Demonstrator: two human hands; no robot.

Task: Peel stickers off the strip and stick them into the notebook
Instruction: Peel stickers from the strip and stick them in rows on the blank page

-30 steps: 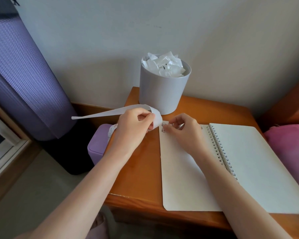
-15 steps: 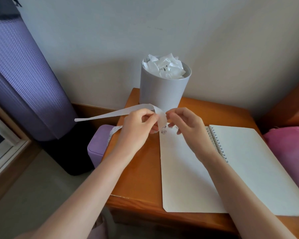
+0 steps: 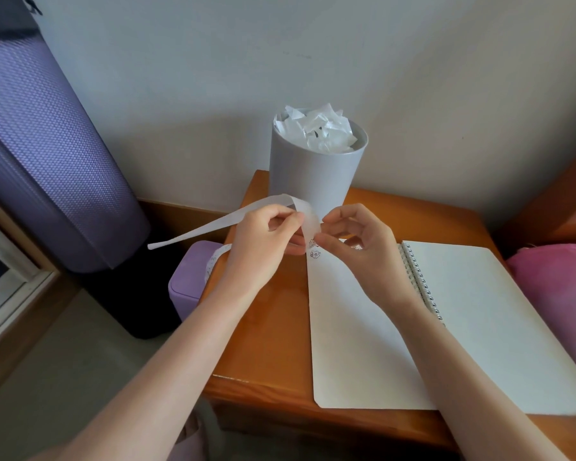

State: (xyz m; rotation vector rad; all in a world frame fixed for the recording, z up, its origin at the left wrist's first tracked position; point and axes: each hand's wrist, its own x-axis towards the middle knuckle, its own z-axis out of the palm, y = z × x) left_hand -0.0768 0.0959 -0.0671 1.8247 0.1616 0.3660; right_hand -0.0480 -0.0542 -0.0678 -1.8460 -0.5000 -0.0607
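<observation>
A long white sticker strip (image 3: 220, 224) loops over my left hand (image 3: 266, 241), which grips it above the table's back left part. Its free tail trails off to the left. My right hand (image 3: 359, 247) pinches at the strip's folded end with thumb and forefinger, right beside my left fingers. Below them lies an open spiral notebook (image 3: 353, 334) with blank pages. Small printed stickers (image 3: 315, 253) sit at the top left corner of its left page.
A grey bin (image 3: 313, 174) stuffed with crumpled white paper stands at the back of the wooden table (image 3: 266, 334). A purple box (image 3: 187, 287) sits off the table's left side, beside a purple rolled mat (image 3: 47, 154). Pink fabric (image 3: 559, 287) lies at right.
My right hand has lifted off the notebook's top left corner, where it was pressing, and come up to the strip's end at my left hand. A sticker now shows on the page.
</observation>
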